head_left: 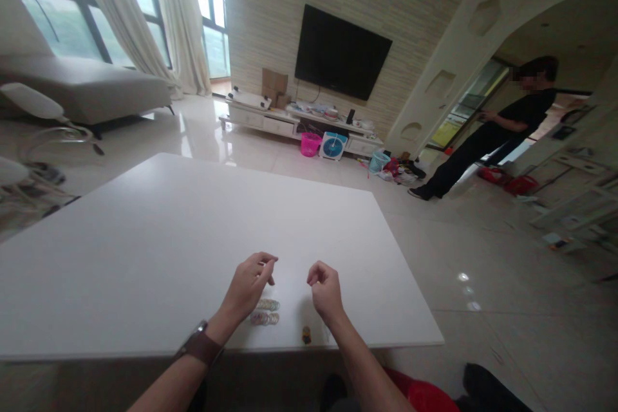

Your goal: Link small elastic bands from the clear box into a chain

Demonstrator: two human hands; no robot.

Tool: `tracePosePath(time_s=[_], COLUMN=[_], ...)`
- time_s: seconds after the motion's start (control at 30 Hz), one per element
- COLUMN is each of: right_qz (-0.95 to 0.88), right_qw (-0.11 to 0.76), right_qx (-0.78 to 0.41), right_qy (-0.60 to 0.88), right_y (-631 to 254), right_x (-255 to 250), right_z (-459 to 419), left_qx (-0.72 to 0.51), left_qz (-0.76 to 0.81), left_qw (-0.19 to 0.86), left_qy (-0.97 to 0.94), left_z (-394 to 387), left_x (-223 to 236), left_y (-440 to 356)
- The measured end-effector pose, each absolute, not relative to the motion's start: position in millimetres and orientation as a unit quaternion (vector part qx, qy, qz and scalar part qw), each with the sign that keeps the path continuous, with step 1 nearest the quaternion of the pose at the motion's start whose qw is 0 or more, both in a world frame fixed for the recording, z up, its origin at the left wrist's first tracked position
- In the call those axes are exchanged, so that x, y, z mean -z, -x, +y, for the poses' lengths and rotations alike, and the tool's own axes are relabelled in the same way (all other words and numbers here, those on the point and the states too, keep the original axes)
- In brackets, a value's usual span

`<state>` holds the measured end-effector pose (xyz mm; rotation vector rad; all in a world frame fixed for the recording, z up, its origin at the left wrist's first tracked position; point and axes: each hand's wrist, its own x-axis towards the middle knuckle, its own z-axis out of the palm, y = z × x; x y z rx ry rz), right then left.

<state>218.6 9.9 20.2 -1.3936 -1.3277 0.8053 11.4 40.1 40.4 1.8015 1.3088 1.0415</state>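
Both hands (251,280) (326,290) curl, their contents unclear, over a white table (193,225) facing a television (342,51).

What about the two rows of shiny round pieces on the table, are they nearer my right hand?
No, both rows lie close by your left hand, across a gap from your right hand.

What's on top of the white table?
On the white table: two short rows of overlapping round pieces and a small yellow-and-dark object, near the front edge. Any tabletop behind the left hand, right hand and forearms is covered; can't tell what's there.
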Motion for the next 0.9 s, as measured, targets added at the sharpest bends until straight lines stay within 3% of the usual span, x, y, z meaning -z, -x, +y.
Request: tracePosePath(time_s=[0.27,0.5,0.73,0.9], right_qz=[-0.539,-0.527,-0.502,-0.661], right_qw=[0.527,0.514,0.530,0.386], right_qx=[-0.336,-0.364,-0.289,-0.340], right_qy=[0.564,0.570,0.619,0.547], right_y=[-217.8,-215.4,-217.7,-220.8], right_x=[-24.4,-20.9,-27.1,-29.8], right_z=[7.9,7.4,10.6,6.0], left_qx=[-0.430,-0.413,-0.380,-0.405], left_qz=[0.464,0.485,0.517,0.538], left_qw=[0.257,0.263,0.266,0.257], left_qy=[-0.730,-0.724,-0.719,-0.693], left_z=[39.1,38.6,37.4,37.8], left_x=[-35.9,-35.2,-36.2,-39.0], left_y=[-10.6,-9.7,-7.6,-7.4])
